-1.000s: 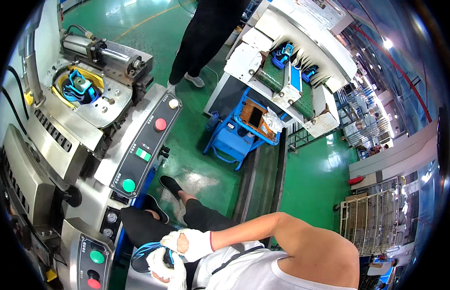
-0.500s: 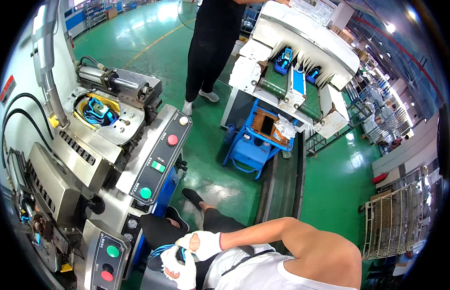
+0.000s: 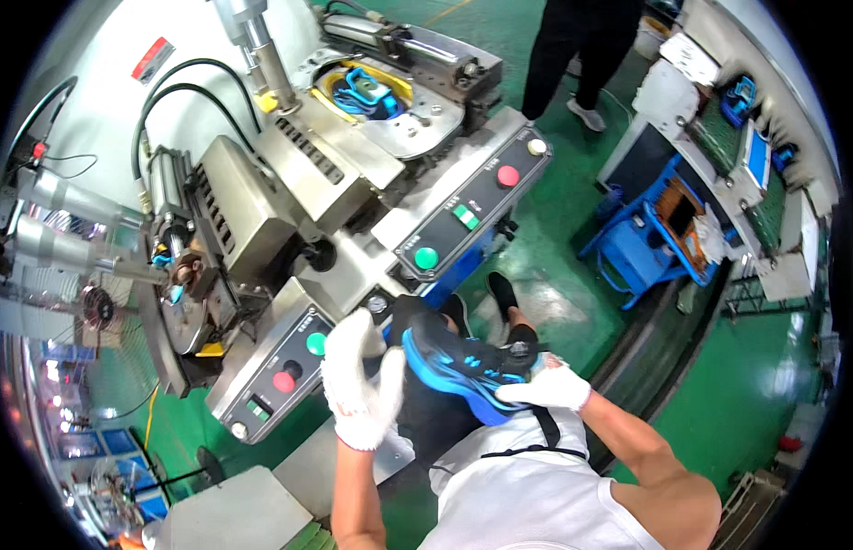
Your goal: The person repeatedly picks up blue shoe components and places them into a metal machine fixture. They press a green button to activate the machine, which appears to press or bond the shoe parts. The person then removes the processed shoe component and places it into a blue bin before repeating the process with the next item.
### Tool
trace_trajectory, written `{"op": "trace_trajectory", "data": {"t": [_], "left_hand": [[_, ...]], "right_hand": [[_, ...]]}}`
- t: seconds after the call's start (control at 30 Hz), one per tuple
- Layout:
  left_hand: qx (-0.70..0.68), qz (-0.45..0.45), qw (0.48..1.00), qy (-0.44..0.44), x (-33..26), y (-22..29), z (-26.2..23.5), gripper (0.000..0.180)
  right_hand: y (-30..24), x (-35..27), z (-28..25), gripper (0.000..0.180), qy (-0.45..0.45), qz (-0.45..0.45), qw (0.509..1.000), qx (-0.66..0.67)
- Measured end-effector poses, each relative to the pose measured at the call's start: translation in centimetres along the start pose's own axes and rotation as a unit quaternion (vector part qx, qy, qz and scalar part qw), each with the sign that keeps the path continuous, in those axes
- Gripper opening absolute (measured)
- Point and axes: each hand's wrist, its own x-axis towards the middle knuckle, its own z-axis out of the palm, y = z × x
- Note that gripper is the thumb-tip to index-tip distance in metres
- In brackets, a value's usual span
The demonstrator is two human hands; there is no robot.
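A black shoe with a bright blue sole (image 3: pixel 458 371) is held tilted over my lap. My right hand (image 3: pixel 553 385), in a white glove, grips it at one end, with the thumb along its side. Left of the shoe my left hand (image 3: pixel 362 383), gloved too, is raised with fingers and thumb apart and nothing in it. It is close to the machine's lower control panel (image 3: pixel 278 371). Another blue shoe upper (image 3: pixel 364 93) sits in the yellow-lined recess of the metal machine (image 3: pixel 412 133).
An upper control panel (image 3: pixel 467 211) with coloured buttons runs along the machine's edge. Right of it stand a blue cart (image 3: pixel 628 252) and a conveyor (image 3: pixel 706 142) carrying blue shoes. A person in black trousers (image 3: pixel 573 46) stands beyond. Black hoses (image 3: pixel 183 73) loop at the left.
My view has swung left toward the machine. My hands, close together over my lap before, are now apart; the left has let go and risen, while the right holds the shoe in fuller view.
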Motion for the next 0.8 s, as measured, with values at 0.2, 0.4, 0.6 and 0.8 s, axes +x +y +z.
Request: {"op": "trace_trajectory", "data": {"t": [0.2,0.4,0.6,0.8], "left_hand": [[-0.007,-0.092,0.996,-0.017,13.1,-1.1,1.6,0.050],[-0.080,-0.011,0.996,0.032,18.7,-0.2,6.1,0.057],[0.032,0.099,0.994,0.044,25.2,-2.5,8.4,0.051],[0.077,-0.046,0.996,0.026,35.7,-13.9,10.8,0.072]], "right_hand": [[4.9,-2.0,-1.6,0.055,0.095,0.046,0.983,0.149],[4.9,-1.5,-2.5,0.071,0.159,-0.009,0.958,0.238],[4.7,-2.7,-1.2,0.021,0.202,0.100,0.899,0.376],[8.8,-2.7,1.5,0.026,0.166,0.134,0.886,0.412]]}}
